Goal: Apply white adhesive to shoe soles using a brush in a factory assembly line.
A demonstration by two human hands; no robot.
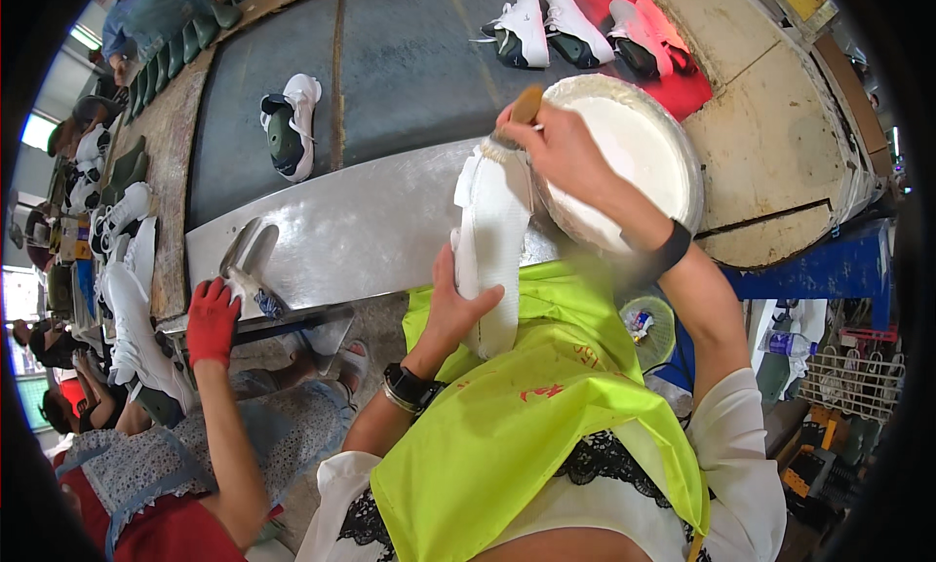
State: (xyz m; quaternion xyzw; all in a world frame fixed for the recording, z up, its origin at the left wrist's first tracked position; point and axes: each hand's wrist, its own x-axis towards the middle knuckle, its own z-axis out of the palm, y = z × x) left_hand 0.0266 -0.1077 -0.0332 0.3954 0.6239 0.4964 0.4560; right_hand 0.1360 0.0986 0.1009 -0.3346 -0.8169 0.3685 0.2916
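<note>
In my left hand (452, 307) I grip a white shoe sole (495, 235), its long side pointing away from me over the edge of the metal plate. My right hand (565, 153) is closed round a brush (526, 106) with a brown handle. The pale bristles touch the far end of the sole. Just beyond my right hand and wrist stands a round tub (688, 157) with a crusted rim, and white liquid (624, 138) fills much of it. My right forearm covers the tub's near edge.
A dark conveyor belt (400, 65) carries a white and green shoe (291, 128) and several more shoes at the far right. On the left, a co-worker's red-gloved hand (213, 320) is beside a metal tool (252, 250). White shoes (132, 309) line the left side.
</note>
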